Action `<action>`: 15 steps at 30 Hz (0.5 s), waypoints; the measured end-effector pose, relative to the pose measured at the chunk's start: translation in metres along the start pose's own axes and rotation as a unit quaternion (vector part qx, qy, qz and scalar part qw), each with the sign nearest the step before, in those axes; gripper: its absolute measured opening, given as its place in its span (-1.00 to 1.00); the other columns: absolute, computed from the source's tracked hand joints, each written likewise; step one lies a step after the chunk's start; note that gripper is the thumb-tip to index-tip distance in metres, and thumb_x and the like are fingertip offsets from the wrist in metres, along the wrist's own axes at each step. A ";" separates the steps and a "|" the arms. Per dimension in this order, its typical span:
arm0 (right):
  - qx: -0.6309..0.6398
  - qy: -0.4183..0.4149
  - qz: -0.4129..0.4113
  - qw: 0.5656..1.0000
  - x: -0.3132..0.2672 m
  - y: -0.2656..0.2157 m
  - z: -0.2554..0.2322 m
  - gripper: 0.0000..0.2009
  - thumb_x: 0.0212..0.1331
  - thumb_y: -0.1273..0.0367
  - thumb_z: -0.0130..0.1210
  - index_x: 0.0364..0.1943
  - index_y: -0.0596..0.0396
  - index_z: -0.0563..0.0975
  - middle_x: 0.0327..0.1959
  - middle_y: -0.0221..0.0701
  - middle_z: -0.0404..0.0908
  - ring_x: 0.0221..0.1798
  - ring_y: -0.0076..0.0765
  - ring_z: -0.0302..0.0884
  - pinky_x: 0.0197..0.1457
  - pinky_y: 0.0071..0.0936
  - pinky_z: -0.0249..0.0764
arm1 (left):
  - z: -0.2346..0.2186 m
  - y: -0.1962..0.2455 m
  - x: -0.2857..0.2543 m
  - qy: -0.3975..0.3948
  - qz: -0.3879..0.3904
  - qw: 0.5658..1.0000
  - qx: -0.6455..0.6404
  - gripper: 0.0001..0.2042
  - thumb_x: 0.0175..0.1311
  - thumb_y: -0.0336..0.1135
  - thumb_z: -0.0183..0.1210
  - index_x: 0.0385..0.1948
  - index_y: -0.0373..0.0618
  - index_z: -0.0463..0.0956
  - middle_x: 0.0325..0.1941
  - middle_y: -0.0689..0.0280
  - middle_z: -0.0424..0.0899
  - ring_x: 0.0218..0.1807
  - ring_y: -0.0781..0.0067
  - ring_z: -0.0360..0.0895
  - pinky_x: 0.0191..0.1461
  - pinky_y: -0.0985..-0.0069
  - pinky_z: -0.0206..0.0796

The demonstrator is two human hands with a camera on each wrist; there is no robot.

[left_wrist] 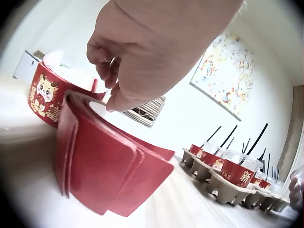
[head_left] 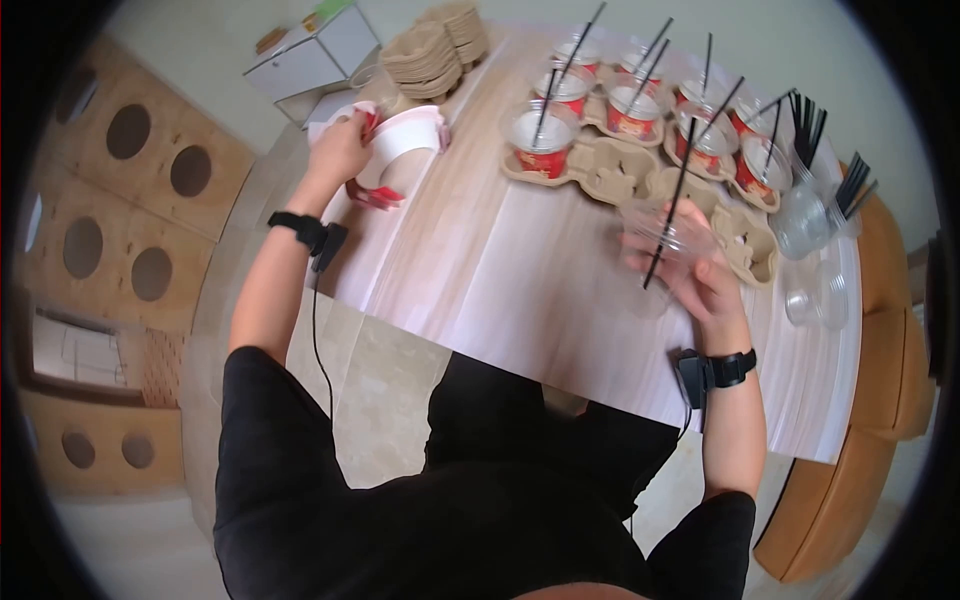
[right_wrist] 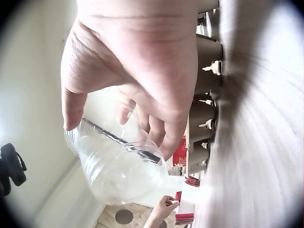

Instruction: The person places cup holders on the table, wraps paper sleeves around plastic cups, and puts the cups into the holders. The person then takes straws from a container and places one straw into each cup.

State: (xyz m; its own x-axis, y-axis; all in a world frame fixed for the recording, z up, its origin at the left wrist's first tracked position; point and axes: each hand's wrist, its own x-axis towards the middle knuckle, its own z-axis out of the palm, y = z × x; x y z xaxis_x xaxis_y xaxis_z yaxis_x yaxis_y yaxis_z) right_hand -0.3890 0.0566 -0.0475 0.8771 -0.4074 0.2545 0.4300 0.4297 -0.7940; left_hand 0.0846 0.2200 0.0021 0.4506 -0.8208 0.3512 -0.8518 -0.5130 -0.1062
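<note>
At the table's left, my left hand (head_left: pixel 340 150) pinches at a red paper cup sleeve, fingers curled and thumb at the upper edge. Below it in the left wrist view are nested red sleeves (left_wrist: pixel 99 161) with white insides; another sleeve with a cartoon print (left_wrist: pixel 45 95) stands behind. My right hand (head_left: pixel 708 280) grips a clear plastic cup (right_wrist: pixel 118 175), thumb on one side and fingers round the other. A black straw (head_left: pixel 668 220) slants through this cup. Above the right hand in the head view, cardboard cup carriers (head_left: pixel 615 172) hold several clear cups with red sleeves and straws.
Stacked cardboard carriers (head_left: pixel 425 60) stand at the far left of the table. At the right are a container of black straws (head_left: pixel 808 130) and clear nested cups (head_left: pixel 815 300). A brown sofa (head_left: pixel 880 370) borders the table's right side, a white cabinet (head_left: pixel 315 55) the back left.
</note>
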 end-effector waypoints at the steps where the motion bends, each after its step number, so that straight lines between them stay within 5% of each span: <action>1: -0.005 0.002 -0.004 1.000 0.000 -0.001 0.002 -0.25 -0.03 0.11 0.35 0.22 0.00 0.21 0.25 -0.03 0.33 0.21 -0.01 0.41 0.22 -0.14 0.36 | -0.006 0.009 -0.002 -0.004 0.015 1.000 -0.004 -0.79 0.11 -0.27 0.12 -0.28 -0.15 0.54 -0.35 0.04 0.62 -0.24 -0.02 0.57 -0.11 0.21 0.41; 3: -0.013 0.028 -0.015 0.999 -0.001 0.000 0.004 -0.29 0.00 0.14 0.34 0.22 -0.01 0.22 0.25 -0.03 0.33 0.20 -0.04 0.41 0.22 -0.17 0.36 | -0.034 0.038 -0.013 -0.037 0.036 0.991 -0.123 -0.79 0.18 -0.27 0.10 -0.25 -0.19 0.48 -0.36 0.15 0.61 -0.27 0.16 0.60 -0.17 0.32 0.42; 5: -0.003 0.005 -0.029 1.000 0.001 0.002 0.005 -0.37 0.07 0.24 0.30 0.20 -0.01 0.23 0.26 -0.05 0.34 0.20 -0.11 0.42 0.22 -0.22 0.36 | -0.092 0.108 -0.044 -0.279 -0.070 0.888 -0.359 -0.79 0.27 -0.28 0.10 -0.17 -0.18 0.49 -0.26 0.27 0.60 -0.22 0.43 0.57 -0.13 0.47 0.41; 7: -0.013 0.013 -0.032 0.999 0.002 0.002 0.004 -0.39 0.09 0.27 0.29 0.19 -0.01 0.23 0.25 -0.06 0.35 0.20 -0.14 0.42 0.22 -0.24 0.37 | -0.079 0.133 -0.066 -0.257 0.184 0.818 -0.480 -0.70 0.32 -0.33 0.07 0.07 -0.13 0.42 -0.17 0.34 0.56 -0.16 0.62 0.49 -0.06 0.59 0.36; 9: -0.026 0.011 -0.028 0.999 0.001 0.003 0.005 -0.41 0.10 0.30 0.28 0.19 -0.01 0.24 0.25 -0.08 0.36 0.19 -0.17 0.43 0.21 -0.25 0.38 | -0.076 0.178 -0.083 -0.327 0.159 0.696 -0.619 -0.44 0.29 -0.43 0.10 0.33 -0.05 0.12 -0.07 0.27 0.54 -0.11 0.61 0.49 0.00 0.60 0.34; 13: -0.068 0.037 -0.044 0.996 0.002 0.001 0.010 -0.45 0.11 0.37 0.26 0.17 -0.01 0.26 0.23 -0.16 0.38 0.18 -0.32 0.41 0.17 -0.38 0.41 | -0.048 0.244 -0.092 -0.356 0.135 0.588 -0.713 -0.25 0.26 -0.51 0.09 0.41 0.01 -0.19 0.04 0.21 0.48 -0.03 0.57 0.46 0.03 0.56 0.33; 15: -0.206 0.060 -0.056 0.975 -0.001 0.000 0.007 -0.51 0.11 0.43 0.25 0.13 0.03 0.31 0.21 -0.28 0.39 0.20 -0.36 0.36 0.18 -0.38 0.41 | -0.040 0.266 -0.088 -0.368 0.100 0.533 -0.755 -0.18 0.22 -0.59 0.09 0.41 0.04 -0.29 0.17 0.13 0.39 0.08 0.49 0.43 0.11 0.51 0.30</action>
State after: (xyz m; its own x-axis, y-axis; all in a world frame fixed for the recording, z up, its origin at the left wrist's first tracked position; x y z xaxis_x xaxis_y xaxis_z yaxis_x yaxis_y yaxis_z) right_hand -0.3879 0.0627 -0.0439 0.7872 -0.5350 0.3066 0.3783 0.0264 -0.9253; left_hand -0.1921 0.1656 -0.0197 -0.1810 -0.9824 -0.0466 0.1040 -0.0662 0.9924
